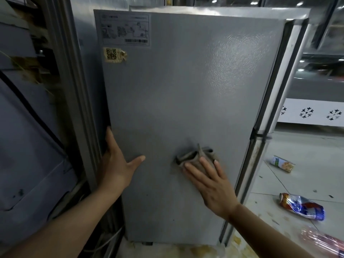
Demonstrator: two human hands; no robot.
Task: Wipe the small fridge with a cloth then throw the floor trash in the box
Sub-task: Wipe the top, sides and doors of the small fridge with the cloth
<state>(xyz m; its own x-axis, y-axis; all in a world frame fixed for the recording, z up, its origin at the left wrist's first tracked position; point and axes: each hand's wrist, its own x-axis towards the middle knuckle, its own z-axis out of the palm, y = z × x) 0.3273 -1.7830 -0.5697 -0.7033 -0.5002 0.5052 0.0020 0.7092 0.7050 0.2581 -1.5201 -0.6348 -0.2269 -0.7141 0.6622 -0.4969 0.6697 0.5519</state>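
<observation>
Grey fridge point(186, 90), crushed cans point(301, 206) beside, floor point(297, 164)

Grey small fridge point(186, 90) upright, bunched grey cloth point(195, 157) against its lower side, crushed cans point(301, 206) on floor

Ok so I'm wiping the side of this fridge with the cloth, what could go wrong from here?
1. The cloth is bunched under only the fingertips of your right hand, not in a closed grip, so it may slip out mid-stroke.
2. The peeling QR sticker on the fridge could snag and tear if you wipe over it.
3. The crushed bottle and can lie on the floor to your right, and the floor looks stained, so a step there could trip or slip you.
</observation>
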